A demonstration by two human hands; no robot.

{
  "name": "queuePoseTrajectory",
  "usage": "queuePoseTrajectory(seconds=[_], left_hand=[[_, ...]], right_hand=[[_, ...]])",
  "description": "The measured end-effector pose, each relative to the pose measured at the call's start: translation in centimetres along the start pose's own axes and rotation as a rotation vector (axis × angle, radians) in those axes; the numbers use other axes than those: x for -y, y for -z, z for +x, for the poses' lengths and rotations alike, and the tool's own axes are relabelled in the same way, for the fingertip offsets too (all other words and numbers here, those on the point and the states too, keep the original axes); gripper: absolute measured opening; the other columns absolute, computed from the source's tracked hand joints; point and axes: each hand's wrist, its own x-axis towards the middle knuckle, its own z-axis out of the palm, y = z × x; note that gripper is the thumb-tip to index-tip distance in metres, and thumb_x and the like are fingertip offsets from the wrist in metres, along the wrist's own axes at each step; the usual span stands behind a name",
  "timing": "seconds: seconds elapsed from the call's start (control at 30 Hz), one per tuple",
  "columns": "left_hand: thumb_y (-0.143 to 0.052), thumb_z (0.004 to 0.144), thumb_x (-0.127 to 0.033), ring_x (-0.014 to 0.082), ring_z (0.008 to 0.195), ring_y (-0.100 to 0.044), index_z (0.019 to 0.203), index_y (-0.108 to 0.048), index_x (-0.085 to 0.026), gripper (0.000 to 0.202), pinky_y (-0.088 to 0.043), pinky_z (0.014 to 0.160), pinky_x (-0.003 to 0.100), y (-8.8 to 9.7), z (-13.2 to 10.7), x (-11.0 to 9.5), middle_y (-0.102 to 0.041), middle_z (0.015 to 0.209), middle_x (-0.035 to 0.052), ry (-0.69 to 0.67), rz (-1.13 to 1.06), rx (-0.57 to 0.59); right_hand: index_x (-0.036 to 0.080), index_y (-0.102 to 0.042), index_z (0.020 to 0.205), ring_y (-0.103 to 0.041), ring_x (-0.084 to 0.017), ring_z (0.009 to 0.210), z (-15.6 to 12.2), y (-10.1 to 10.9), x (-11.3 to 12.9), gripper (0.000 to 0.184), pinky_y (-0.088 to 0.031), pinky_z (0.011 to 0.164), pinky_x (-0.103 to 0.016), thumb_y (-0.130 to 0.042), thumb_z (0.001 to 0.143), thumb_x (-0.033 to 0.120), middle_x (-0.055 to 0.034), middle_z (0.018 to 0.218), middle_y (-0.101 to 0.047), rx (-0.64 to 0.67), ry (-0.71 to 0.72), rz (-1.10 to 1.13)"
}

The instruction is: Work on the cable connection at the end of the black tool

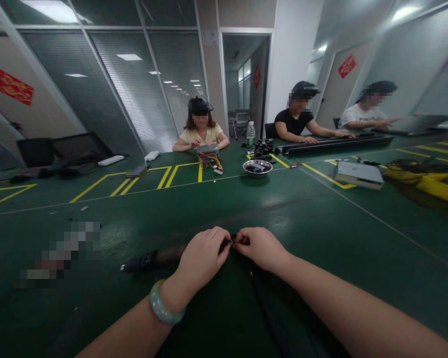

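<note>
Both of my hands meet near the front edge of a green table (321, 214). My left hand (203, 256), with a pale green bangle on its wrist, is closed around a small dark part. My right hand (259, 247) pinches the same small dark part (231, 242) from the other side. A dark tube-like piece (149, 259) lies on the table and runs leftward from under my left hand. A thin black cable (261, 303) trails toward me between my forearms.
Three other people sit at the far side. One handles a box with coloured wires (209, 160). A metal bowl (257, 168), a water bottle (250, 136), a long black bar (336, 144), a grey flat device (358, 174) and yellow objects (429, 181) lie beyond.
</note>
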Motion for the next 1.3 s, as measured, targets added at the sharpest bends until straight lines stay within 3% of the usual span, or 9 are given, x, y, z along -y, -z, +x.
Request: queuePoseTrajectory(seconds=[0.47,0.7,0.97,1.3], left_hand=[[-0.055,0.089,-0.021,0.0203,0.091,-0.058,0.104,-0.056,-0.024,0.016,-0.046,0.080,0.035,0.19,-0.02,-0.03,-0.061,0.101,0.0022,-0.037,-0.025,-0.003],[-0.055,0.090,-0.021,0.0194,0.089,-0.058,0.097,-0.058,-0.022,0.009,-0.046,0.079,0.034,0.26,0.02,-0.06,-0.062,0.097,0.0019,-0.037,-0.029,0.010],[-0.057,0.090,-0.022,0.0188,0.092,-0.058,0.100,-0.061,-0.024,0.011,-0.046,0.083,0.034,0.00,-0.03,0.19,-0.063,0.101,0.0003,-0.065,-0.063,-0.011],[-0.055,0.091,-0.021,0.0190,0.093,-0.059,0.103,-0.062,-0.024,0.015,-0.047,0.083,0.035,-0.22,-0.08,0.37,-0.063,0.102,0.0012,-0.100,-0.056,-0.036]], right_hand=[[0.025,-0.072,0.086,-0.064,-0.015,0.072,0.09,0.08,-0.34,0.011,-0.041,0.061,-0.023,-0.064,0.080,0.030,0.0019,0.080,-0.072,0.022,0.025,0.044],[0.024,-0.072,0.086,-0.063,-0.014,0.070,0.05,0.38,-0.15,0.012,-0.040,0.060,-0.023,-0.064,0.081,0.032,0.0009,0.079,-0.072,0.032,0.017,0.033],[0.024,-0.070,0.082,-0.062,-0.013,0.068,-0.09,0.15,-0.25,0.009,-0.039,0.059,-0.021,-0.062,0.077,0.024,0.0030,0.076,-0.070,0.003,0.025,0.020],[0.025,-0.071,0.083,-0.062,-0.012,0.068,-0.10,0.15,-0.20,0.011,-0.038,0.059,-0.022,-0.062,0.080,0.030,0.0037,0.076,-0.070,-0.003,0.022,0.008]])
